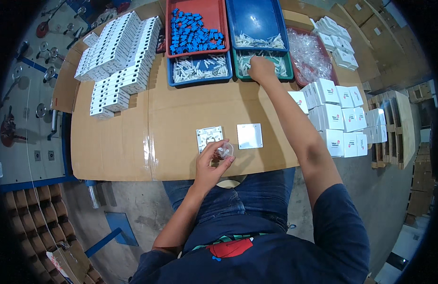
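Note:
My left hand (208,170) is closed around a small clear plastic bag (225,150) near the table's front edge. Its fingertips overlap the lower part of a square white plastic housing (209,134) with moulded detail. Just right of that lies a smooth, flat white square plate (250,136). At the far side, my right hand (262,69) dips into a green tray (287,77) of small, thin white plastic parts (279,67). Its fingers are curled together among the parts, and anything between them is too small or hidden to make out.
A red tray (169,28) holds blue pieces; blue trays (200,82) hold white pieces. Tall stacks of white units (110,47) stand at left. White boxes (332,116) and a red tray of clear bags (309,54) flank my right arm. Cardboard (181,109) covers the table.

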`<action>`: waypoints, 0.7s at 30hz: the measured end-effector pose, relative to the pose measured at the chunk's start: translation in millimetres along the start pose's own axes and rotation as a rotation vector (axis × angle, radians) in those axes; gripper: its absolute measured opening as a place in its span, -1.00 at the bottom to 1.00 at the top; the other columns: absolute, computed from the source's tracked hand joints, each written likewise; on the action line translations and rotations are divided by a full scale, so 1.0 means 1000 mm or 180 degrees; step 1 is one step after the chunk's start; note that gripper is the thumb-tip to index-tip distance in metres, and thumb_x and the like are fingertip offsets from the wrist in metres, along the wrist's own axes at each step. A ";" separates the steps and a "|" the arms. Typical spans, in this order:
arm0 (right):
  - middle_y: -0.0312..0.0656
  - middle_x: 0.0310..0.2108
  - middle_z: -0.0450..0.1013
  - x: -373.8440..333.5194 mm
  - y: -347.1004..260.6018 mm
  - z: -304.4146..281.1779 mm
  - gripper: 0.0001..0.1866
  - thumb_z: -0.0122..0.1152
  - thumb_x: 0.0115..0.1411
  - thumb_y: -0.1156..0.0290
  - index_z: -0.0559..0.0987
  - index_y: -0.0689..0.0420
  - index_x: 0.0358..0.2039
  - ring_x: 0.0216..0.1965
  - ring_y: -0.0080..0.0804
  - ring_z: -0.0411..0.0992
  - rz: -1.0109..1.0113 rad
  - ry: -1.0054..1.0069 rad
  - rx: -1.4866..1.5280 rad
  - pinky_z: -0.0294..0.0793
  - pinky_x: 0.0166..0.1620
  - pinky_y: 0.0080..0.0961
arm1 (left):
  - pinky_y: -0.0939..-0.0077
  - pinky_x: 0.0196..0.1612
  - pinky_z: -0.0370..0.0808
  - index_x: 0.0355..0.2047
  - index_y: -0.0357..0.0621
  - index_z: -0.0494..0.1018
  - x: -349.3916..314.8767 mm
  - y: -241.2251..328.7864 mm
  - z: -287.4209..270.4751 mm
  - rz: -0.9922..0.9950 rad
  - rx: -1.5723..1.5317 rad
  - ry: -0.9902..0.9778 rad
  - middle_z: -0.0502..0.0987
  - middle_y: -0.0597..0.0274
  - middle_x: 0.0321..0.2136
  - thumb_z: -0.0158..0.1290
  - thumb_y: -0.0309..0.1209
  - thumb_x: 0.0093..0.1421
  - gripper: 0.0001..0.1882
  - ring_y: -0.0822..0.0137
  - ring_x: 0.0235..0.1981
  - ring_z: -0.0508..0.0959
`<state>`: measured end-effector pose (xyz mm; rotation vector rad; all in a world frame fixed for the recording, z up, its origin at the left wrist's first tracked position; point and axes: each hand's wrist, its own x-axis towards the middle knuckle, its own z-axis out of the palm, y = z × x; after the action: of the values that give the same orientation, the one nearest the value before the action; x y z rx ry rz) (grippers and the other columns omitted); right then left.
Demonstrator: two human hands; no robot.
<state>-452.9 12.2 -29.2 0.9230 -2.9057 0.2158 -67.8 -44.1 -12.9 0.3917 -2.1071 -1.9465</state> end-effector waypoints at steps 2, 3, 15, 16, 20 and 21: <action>0.07 -0.19 0.64 -0.003 -0.007 -0.006 -0.78 0.28 0.05 0.41 0.70 0.14 -0.26 -0.11 0.05 0.63 0.0245 -0.0365 0.0004 0.62 -0.07 -0.06 | 0.59 -0.08 0.52 0.17 -0.20 0.48 0.001 0.000 0.001 0.0046 -0.0027 -0.0005 0.50 0.27 -0.08 0.28 -0.57 0.21 -0.50 0.45 -0.08 0.57; 0.07 -0.19 0.64 -0.002 -0.005 -0.004 -0.78 0.28 0.05 0.41 0.70 0.14 -0.26 -0.11 0.05 0.63 0.0251 -0.0362 -0.0001 0.62 -0.07 -0.06 | 0.59 -0.08 0.51 0.17 -0.19 0.48 0.001 0.000 0.002 0.0095 -0.0050 -0.0012 0.50 0.27 -0.08 0.28 -0.57 0.20 -0.50 0.45 -0.07 0.57; 0.00 -0.27 0.66 -0.008 0.018 -0.020 -0.80 0.36 0.06 0.23 0.77 0.03 -0.36 -0.16 0.02 0.63 0.0782 -0.0049 0.1005 0.61 -0.06 -0.12 | 0.55 -0.03 0.53 0.18 -0.22 0.47 -0.002 0.001 0.000 0.0074 0.0005 0.0019 0.54 0.25 -0.09 0.28 -0.58 0.20 -0.48 0.43 -0.09 0.59; -0.01 -0.28 0.66 -0.011 0.018 -0.025 -0.79 0.36 0.06 0.22 0.76 0.04 -0.35 -0.17 0.01 0.63 0.0763 -0.0021 0.1055 0.61 -0.07 -0.13 | 0.55 -0.03 0.53 0.18 -0.22 0.47 -0.002 0.000 0.001 0.0077 0.0003 0.0015 0.54 0.25 -0.09 0.28 -0.58 0.20 -0.48 0.43 -0.09 0.59; -0.03 -0.37 0.65 -0.037 0.012 -0.045 -0.76 0.34 0.07 0.21 0.75 0.09 -0.35 -0.28 -0.04 0.63 0.0427 0.0206 0.1423 0.60 -0.17 -0.19 | 0.53 -0.13 0.56 0.13 -0.17 0.52 0.001 0.004 0.004 0.0235 -0.0070 0.0259 0.58 0.23 -0.15 0.34 -0.49 0.16 -0.50 0.41 -0.18 0.60; -0.03 -0.37 0.65 -0.053 0.005 -0.056 -0.76 0.34 0.07 0.21 0.75 0.09 -0.35 -0.28 -0.04 0.63 0.0407 0.0181 0.1425 0.60 -0.17 -0.19 | 0.51 -0.09 0.57 0.12 -0.17 0.53 0.003 0.004 0.005 0.0284 -0.0085 0.0312 0.59 0.22 -0.13 0.34 -0.49 0.16 -0.51 0.39 -0.13 0.61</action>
<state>-410.4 55.3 19.4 0.7581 -2.9153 0.9142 -72.2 -39.8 -9.5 0.3734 -2.0006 -1.8645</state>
